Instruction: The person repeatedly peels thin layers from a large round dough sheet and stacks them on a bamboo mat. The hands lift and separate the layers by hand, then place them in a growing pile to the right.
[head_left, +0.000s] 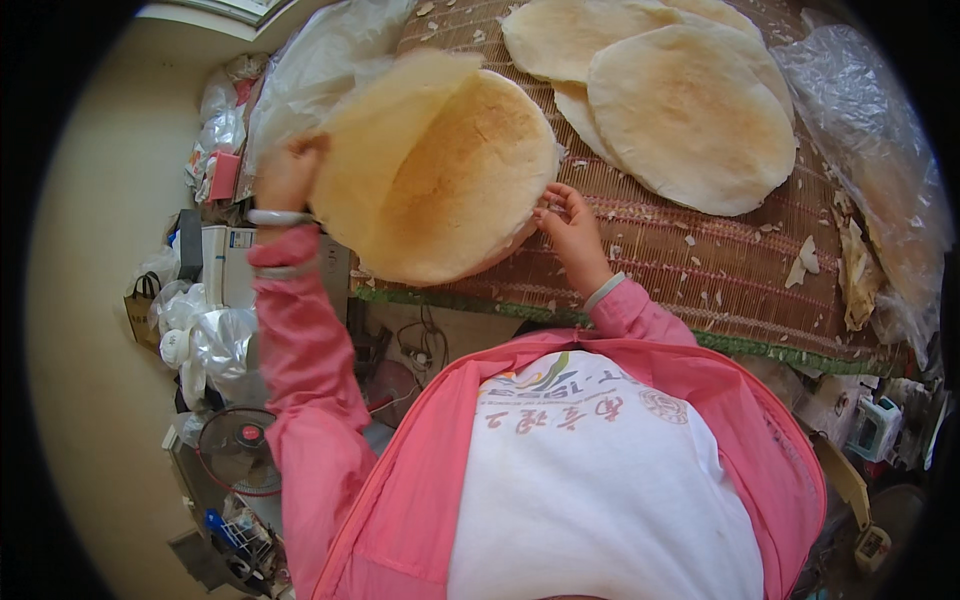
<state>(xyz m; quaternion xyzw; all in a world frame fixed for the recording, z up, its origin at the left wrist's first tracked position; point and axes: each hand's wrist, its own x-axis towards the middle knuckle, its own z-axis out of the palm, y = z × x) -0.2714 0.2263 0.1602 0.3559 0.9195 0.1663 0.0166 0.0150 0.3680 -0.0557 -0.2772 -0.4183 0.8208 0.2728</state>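
A round stack of thin flatbreads (480, 172), browned in the middle, lies near the front left of a woven mat (667, 262). My left hand (291, 172), with a white bangle at the wrist, pinches the left edge of a thin, translucent sheet (360, 142). That sheet is raised off the left part of the stack and looks blurred. At the stack's right edge is my right hand (574, 229), its thumb and fingers closed around the rim. Behind and to the right, several more round flatbreads (690, 120) overlap on the mat.
Pale flakes (804, 262) are scattered over the mat, which ends in a green front edge (750, 349). Clear plastic sheeting (862, 120) lies along the right side; more plastic (322, 75) is at the back left. A fan (244, 450) and bagged goods (225, 345) stand at left.
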